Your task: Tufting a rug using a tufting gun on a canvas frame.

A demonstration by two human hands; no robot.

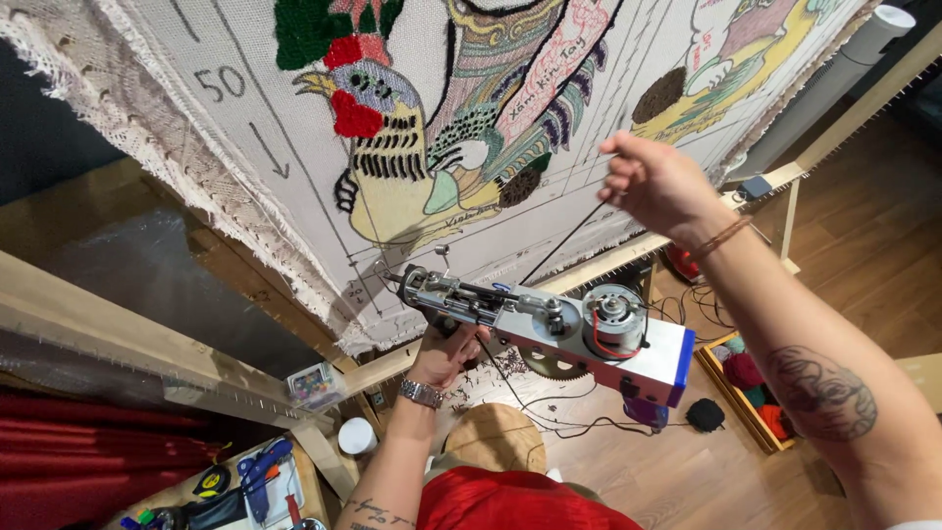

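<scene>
While one tufting gun point(549, 329) is sitting at centre frame, the left hand point(446, 353) is gripping its handle from below, wrist bent upward. At two o'clock the right hand point(655, 182), arm outstretched, is pinching one dark yarn strand point(564, 245) before the stretched tufting cloth point(294, 196).

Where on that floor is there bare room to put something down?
Bare wood floor lies right of the frame leg, beyond the yarn box. Below the tufting gun it is crowded: cables, black yarn ball, scraps.

left wrist: metal watch point(421, 393) | right wrist: cord bracelet point(721, 237) | forearms: tattoos | red garment
</scene>
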